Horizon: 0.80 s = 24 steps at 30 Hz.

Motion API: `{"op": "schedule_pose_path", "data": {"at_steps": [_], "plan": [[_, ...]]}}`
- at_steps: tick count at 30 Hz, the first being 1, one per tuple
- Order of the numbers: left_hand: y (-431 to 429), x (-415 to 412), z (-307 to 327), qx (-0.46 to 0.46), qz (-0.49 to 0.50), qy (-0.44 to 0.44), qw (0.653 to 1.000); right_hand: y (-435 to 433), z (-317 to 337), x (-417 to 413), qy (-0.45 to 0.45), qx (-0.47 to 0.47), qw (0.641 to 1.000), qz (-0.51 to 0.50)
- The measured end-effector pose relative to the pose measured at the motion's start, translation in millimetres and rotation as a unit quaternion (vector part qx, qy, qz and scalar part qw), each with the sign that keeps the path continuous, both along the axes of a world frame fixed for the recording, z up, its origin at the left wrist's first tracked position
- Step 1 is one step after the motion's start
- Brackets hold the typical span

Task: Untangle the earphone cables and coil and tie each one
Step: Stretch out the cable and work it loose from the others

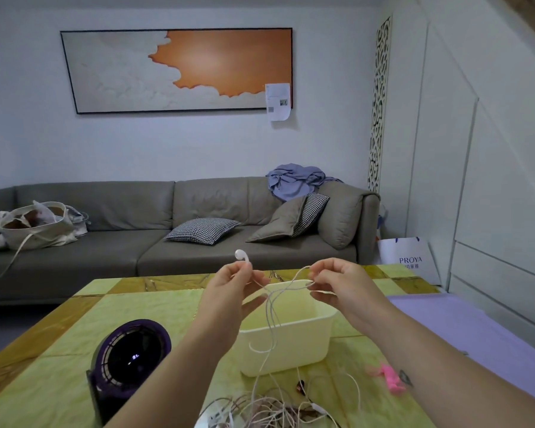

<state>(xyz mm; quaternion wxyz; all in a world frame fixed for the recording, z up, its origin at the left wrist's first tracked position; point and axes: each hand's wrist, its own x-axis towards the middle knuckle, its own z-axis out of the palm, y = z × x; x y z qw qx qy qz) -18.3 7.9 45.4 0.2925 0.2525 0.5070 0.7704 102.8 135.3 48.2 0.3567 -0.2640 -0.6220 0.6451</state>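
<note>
white earphone cable (271,310): raised above the table (136,304), strung between left hand (233,282) and right hand (334,279); sags in loose loops in front of the bin (322,329) and trails down into the cable heap (272,409).
earbud (239,254): stands above the left fingertips, apart from the tangle.
left hand: pinches the earbud's stem between thumb and forefinger; other fingers loosely curled beneath.
right hand: pinches the cable a short way along from the earbud, thumb against forefinger; remaining fingers loosely curled.
cable heap: white and pinkish-brown leads crossed over one another at the table's near edge, with a dark earpiece and a white plug-like part among them; number of sets impossible to tell.
bin: cream plastic, open-topped, just behind the heap; inside only partly in view.
progress: judged early; no coiled or tied cable anywhere in view; one lead partly drawn out, its lower run apparently caught in the heap.
remaining: freeing this lead fully, coiling and tying it, then likewise for every other lead.
surroundings: dark purple fan (130,356) left of the bin; pink item (389,378) to its right; grey sofa (198,248) beyond the table.
</note>
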Motion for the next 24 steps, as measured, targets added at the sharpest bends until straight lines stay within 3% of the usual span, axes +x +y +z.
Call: {"op": "schedule_pose_path", "data": {"at_steps": [4,9,11,15,18,21,24], "plan": [[-2,-3,-1,0.037,-0.032,-0.099,0.994,-2,5,-1,0.051,-0.010,0.999,0.003],[-3,-7,-3,0.035,-0.023,-0.127,0.991,-6,23,5,0.204,-0.163,0.958,0.115],[-2,-13,-6,0.018,0.003,-0.126,0.992,-6,32,9,0.183,-0.116,0.967,0.133],[-3,-28,-14,-0.020,0.052,-0.109,0.992,-4,48,15,0.037,0.130,0.988,0.076],[-4,-36,-17,-0.103,0.089,-0.018,0.991,-3,55,16,-0.029,0.255,0.963,0.077],[-6,-32,-15,-0.234,0.084,0.197,0.948,-6,58,12,-0.075,0.300,0.946,0.101],[-6,-11,-3,-0.182,-0.032,0.305,0.934,-10,60,5,-0.101,0.326,0.929,0.143]]}}
